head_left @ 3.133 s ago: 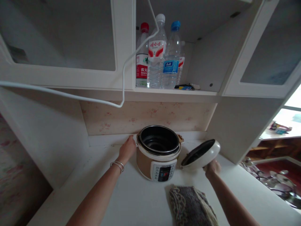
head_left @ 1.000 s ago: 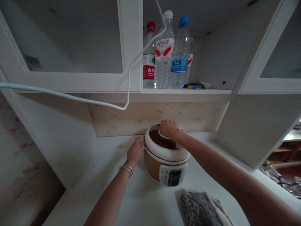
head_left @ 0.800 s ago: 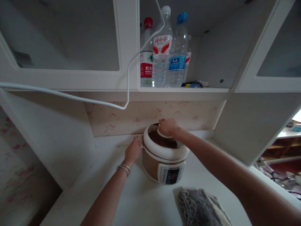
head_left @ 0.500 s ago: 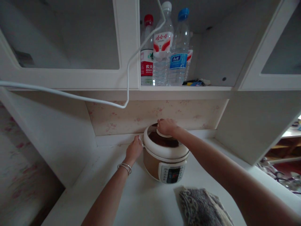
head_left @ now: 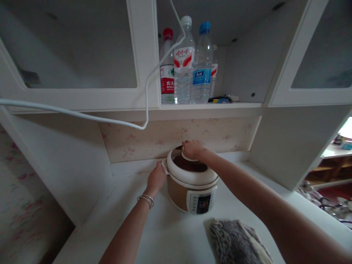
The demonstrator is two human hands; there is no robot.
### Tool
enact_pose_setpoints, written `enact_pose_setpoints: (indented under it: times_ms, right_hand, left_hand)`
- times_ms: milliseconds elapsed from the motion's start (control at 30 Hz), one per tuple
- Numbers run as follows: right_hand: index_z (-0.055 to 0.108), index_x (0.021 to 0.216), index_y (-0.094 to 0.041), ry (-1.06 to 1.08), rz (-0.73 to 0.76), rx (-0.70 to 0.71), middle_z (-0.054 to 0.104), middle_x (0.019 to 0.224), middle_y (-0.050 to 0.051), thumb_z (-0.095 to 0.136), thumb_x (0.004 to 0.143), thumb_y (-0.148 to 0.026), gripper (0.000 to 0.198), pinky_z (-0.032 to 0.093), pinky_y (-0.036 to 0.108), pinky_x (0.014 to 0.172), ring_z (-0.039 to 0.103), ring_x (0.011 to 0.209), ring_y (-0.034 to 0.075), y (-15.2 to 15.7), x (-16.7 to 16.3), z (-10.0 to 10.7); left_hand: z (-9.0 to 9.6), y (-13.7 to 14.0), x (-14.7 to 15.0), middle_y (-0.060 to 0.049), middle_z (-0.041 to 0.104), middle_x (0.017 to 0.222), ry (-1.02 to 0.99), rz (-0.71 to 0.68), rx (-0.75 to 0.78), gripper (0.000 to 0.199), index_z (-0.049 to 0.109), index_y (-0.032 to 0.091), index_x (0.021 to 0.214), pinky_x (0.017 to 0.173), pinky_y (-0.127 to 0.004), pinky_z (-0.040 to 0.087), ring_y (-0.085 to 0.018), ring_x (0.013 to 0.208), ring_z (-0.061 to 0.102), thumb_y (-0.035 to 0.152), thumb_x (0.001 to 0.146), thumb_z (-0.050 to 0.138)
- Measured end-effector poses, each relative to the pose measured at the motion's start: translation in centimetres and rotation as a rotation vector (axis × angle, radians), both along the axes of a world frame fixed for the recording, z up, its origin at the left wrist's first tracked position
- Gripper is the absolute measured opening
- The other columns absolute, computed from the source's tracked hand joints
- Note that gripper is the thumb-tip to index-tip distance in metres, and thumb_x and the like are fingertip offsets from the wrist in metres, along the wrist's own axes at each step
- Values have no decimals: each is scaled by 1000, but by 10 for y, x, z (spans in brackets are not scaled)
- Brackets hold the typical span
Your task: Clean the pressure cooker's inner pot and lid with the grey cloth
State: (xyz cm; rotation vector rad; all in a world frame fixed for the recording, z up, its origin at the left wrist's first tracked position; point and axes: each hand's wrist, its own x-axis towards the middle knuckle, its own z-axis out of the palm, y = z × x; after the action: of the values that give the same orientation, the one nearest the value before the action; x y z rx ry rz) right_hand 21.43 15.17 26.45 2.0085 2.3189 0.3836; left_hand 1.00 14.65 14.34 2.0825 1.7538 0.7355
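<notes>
An electric pressure cooker (head_left: 177, 192) with a tan body, a cream lid rim and a front control panel stands upright on the white counter (head_left: 165, 234). My right hand (head_left: 193, 149) is closed around the handle on top of its lid (head_left: 189, 176), which sits on the body. At the cooker's left side, my left hand (head_left: 156, 178) grips the cream side handle (head_left: 164, 167). Two thin bracelets circle my left wrist. Nearer to me, a folded grey patterned cloth (head_left: 236, 240) lies under my right forearm.
Above the counter, a cabinet shelf (head_left: 211, 106) holds several plastic water bottles (head_left: 183, 79). A white cable (head_left: 110, 119) hangs in front of the cabinet. White side panels (head_left: 291, 143) flank the counter, and floral wallpaper (head_left: 176, 137) covers the back wall.
My view has tilted and shifted slightly, so the shelf and bottles appear lower and further left. Both hands keep their places on the cooker, and the lid looks the same.
</notes>
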Motion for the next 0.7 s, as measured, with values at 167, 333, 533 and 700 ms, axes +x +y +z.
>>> enact_pose_setpoints:
  times_ms: [167, 333, 533, 700]
  right_hand:
    - [58, 125, -17, -18, -71, 33, 64, 122, 9, 56, 96, -47, 42, 52, 46, 93, 64, 106, 22, 7, -1, -8]
    - [63, 118, -15, -51, 109, 36, 69, 117, 15, 42, 100, -38, 36, 52, 40, 86, 67, 102, 26, 2, 10, -2]
    - [64, 117, -21, -74, 321, 67, 70, 118, 12, 40, 100, -44, 38, 48, 35, 87, 67, 105, 26, -5, 21, 0]
    - [60, 126, -20, -37, 333, 190, 66, 123, 13, 40, 100, -50, 45, 44, 39, 94, 62, 111, 27, -15, 19, -2]
  left_hand:
    - [-1, 2, 1, -21, 71, 117, -14, -1, -2, 42, 45, 18, 138, 87, -37, 47, -29, 108, 68, 27, 101, 26]
    - [1, 3, 0, -20, 70, 118, -15, -24, 11, 42, 47, 18, 135, 86, -37, 48, -30, 109, 68, 27, 101, 24]
    - [2, 3, -1, -20, 73, 111, -3, -25, 5, 43, 47, 17, 135, 83, -36, 48, -30, 103, 70, 27, 101, 24]
    - [1, 2, -1, -20, 72, 114, -10, -19, 0, 43, 46, 18, 137, 83, -36, 48, -29, 102, 71, 27, 101, 24]
